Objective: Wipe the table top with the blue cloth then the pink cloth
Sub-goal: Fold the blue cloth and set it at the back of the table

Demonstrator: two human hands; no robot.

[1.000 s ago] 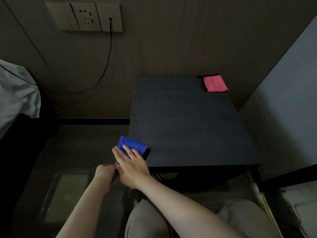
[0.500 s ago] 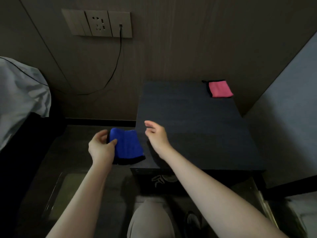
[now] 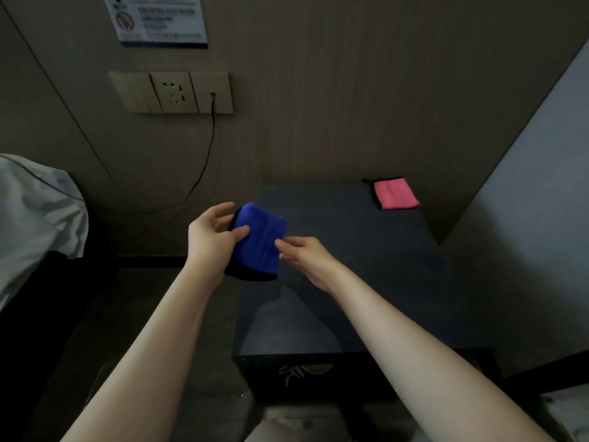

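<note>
The folded blue cloth (image 3: 259, 242), edged in black, is held up in the air over the left edge of the dark table top (image 3: 366, 266). My left hand (image 3: 212, 234) grips its left side, thumb across the front. My right hand (image 3: 306, 256) touches the cloth's right edge with its fingertips; whether it pinches the cloth I cannot tell. The folded pink cloth (image 3: 395, 193) lies flat at the table's far right corner, well away from both hands.
A wall socket panel (image 3: 173, 92) with a black cable (image 3: 207, 154) plugged in sits on the wood-panelled wall behind. White bedding (image 3: 35, 212) lies at the left. A pale wall (image 3: 529, 234) borders the table on the right. A notice (image 3: 161, 19) hangs above the socket.
My left hand took the blue cloth off the table's near left corner and lifted it up and forward. My right hand let go, then came back to its right edge.
</note>
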